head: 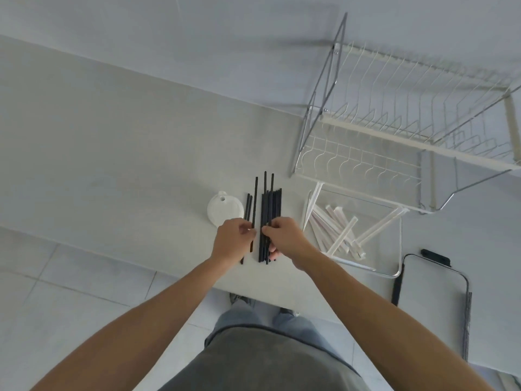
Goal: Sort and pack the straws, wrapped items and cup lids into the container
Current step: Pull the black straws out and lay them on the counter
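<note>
Your left hand (232, 238) pinches a few black straws (269, 218); your right hand (284, 237) grips the main bundle between both hands. The clear container (396, 244), holding wrapped items (338, 230), sits right of them. Uneven ends may let straws slip and scatter.

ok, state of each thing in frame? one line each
Thin black plastic straws: lying side by side on the counter, not packed.
White round plastic cup lid: flat on the counter, left of the straws.
White paper-wrapped straws: loose in the container.
Clear rectangular plastic container: open.
Left hand: fingers pinching straws.
Right hand: fingers gripping the straw bundle.
White wire dish rack: nothing visible in it.
</note>
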